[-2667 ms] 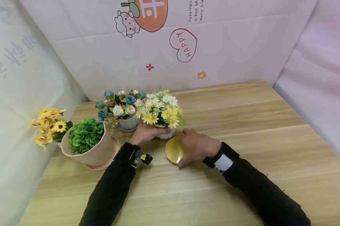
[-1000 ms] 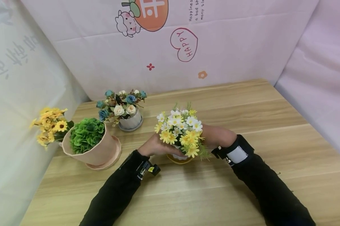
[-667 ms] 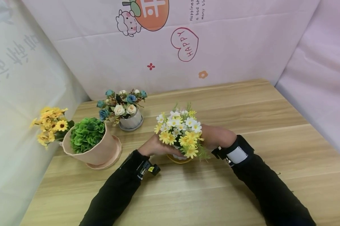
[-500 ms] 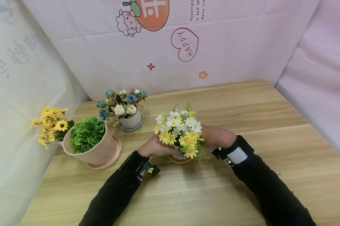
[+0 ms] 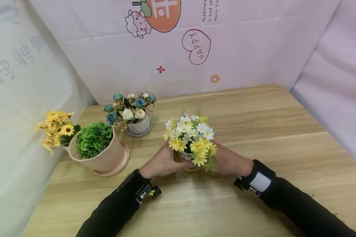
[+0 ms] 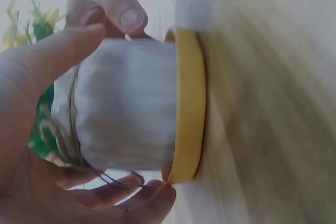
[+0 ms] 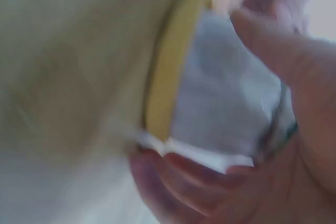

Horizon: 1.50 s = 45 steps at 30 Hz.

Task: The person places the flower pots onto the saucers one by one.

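Note:
A white flowerpot (image 5: 185, 157) of white and yellow daisies (image 5: 192, 135) stands upright on a yellow saucer (image 5: 192, 170) at the table's middle. My left hand (image 5: 163, 162) curls round its left side, thumb along the front. On the other side my right hand (image 5: 228, 160) curves round the pot, its fingers partly hidden by the flowers. Thin twine (image 6: 73, 114) circles the pot near its top in the left wrist view. There, left fingertips reach the saucer's edge. In the blurred right wrist view, a gap shows between the right fingers (image 7: 194, 182) and the pot.
At the left stand a pink pot (image 5: 102, 158) of green leaves on a pink saucer, yellow sunflowers (image 5: 58, 130) behind it, and a grey-white pot (image 5: 139, 125) of blue and cream roses. A printed cloth (image 5: 243, 49) hangs behind the wooden table (image 5: 269, 131).
Earlier, my left hand gripped the daisy pot beside the saucer my right hand touched; the pot moved right and nearer onto the saucer. Since half a second ago, both wrists have shifted outward and nearer.

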Motion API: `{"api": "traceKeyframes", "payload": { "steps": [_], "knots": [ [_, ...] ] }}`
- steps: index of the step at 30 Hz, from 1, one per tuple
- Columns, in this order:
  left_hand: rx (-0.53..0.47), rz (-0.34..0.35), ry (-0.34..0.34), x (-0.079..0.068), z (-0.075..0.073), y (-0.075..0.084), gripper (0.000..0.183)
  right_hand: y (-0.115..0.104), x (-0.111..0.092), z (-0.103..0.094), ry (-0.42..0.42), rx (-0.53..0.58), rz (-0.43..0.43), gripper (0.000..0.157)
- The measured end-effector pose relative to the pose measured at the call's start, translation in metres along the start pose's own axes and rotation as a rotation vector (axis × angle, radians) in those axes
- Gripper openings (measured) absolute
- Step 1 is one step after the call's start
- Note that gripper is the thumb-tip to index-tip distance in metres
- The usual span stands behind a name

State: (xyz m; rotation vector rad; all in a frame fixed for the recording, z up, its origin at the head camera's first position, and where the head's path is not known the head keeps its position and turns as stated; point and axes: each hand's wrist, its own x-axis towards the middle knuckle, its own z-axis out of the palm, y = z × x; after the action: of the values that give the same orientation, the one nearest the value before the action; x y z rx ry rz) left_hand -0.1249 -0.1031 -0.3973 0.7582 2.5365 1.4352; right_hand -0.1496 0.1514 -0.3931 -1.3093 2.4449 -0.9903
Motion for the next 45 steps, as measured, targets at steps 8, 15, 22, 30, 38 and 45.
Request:
{"api": "traceKeyframes", "payload": {
  "steps": [8,15,22,30,38,45],
  "knots": [
    [0.120,-0.101,0.010,-0.006,0.011,0.014,0.089,-0.009,0.002,0.025,0.142,-0.027,-0.015,0.079],
    [0.171,-0.134,0.034,-0.006,0.010,0.014,0.085,-0.009,0.006,0.029,0.210,-0.131,-0.067,0.071],
    [0.185,-0.128,0.068,-0.007,0.004,0.009,0.080,-0.006,0.017,0.030,0.202,-0.125,-0.078,0.069],
    [0.170,-0.142,0.086,-0.002,-0.002,0.000,0.080,0.000,0.029,0.032,0.215,-0.151,-0.105,0.063],
    [0.131,-0.170,0.100,0.004,-0.011,-0.011,0.067,0.000,0.047,0.031,0.213,-0.158,-0.053,0.073],
    [0.113,-0.225,0.117,0.011,-0.019,-0.016,0.067,0.003,0.056,0.031,0.223,-0.227,-0.029,0.060]
  ]
}}
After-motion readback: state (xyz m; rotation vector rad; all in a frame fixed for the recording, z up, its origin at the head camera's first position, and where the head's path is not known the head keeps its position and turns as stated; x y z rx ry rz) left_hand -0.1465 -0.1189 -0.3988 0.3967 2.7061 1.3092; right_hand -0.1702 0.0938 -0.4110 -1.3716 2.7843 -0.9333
